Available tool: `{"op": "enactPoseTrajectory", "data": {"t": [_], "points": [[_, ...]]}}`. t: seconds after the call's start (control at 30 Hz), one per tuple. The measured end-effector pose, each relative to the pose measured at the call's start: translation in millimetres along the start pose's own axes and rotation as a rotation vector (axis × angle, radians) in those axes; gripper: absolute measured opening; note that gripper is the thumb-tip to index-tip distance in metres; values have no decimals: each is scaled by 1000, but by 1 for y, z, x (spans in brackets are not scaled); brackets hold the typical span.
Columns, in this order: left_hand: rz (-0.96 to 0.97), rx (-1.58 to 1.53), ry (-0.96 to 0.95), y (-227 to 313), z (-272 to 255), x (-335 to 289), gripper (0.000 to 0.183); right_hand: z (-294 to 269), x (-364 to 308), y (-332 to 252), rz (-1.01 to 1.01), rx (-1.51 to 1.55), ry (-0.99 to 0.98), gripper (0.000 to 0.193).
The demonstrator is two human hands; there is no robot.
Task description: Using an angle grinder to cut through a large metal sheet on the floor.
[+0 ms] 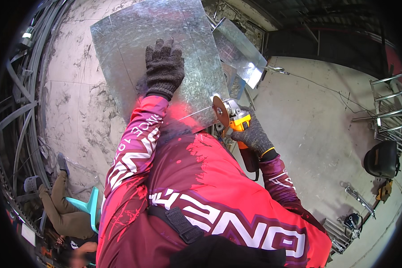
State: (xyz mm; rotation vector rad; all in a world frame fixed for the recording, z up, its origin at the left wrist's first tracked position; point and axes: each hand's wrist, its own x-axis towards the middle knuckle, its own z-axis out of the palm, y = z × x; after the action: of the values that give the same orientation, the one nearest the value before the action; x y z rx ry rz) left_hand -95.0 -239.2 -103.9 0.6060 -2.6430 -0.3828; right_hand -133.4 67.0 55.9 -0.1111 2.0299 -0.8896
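Note:
A large galvanized metal sheet (116,53) lies in front of me, its near edge close to my body. My left hand (165,67), in a dark knitted glove, rests flat on it with the fingers stretched out. In my right hand (257,136), gloved likewise, is a yellow and orange angle grinder (240,123) with a brown cutting disc (220,111). The disc stands upright at the sheet's right edge. A thin bright line (194,113) runs across the sheet toward the disc. Whether the disc touches the metal, I cannot tell.
A smaller shiny sheet (239,51) lies beyond the right edge. A cable (317,80) trails over the floor toward a metal ladder-like frame (388,107). Long metal strips (24,107) line the left side. A person (71,221) sits by a turquoise chair (91,205) at lower left.

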Motion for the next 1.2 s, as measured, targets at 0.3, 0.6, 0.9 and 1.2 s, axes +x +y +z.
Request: {"op": "enactPoseTrajectory", "data": {"t": [0.3, 0.6, 0.9, 1.2], "points": [[19, -11, -13, 5, 0, 7, 36, -2, 4, 8, -27, -96, 44, 90], [4, 6, -17, 0, -1, 0, 34, 3, 9, -4, -3, -65, 33, 83], [-4, -15, -7, 0, -4, 0, 34, 0, 16, 4, -125, -155, 29, 81], [-11, -30, -5, 0, -4, -3, 34, -2, 28, 8, -73, -111, 2, 87]]}}
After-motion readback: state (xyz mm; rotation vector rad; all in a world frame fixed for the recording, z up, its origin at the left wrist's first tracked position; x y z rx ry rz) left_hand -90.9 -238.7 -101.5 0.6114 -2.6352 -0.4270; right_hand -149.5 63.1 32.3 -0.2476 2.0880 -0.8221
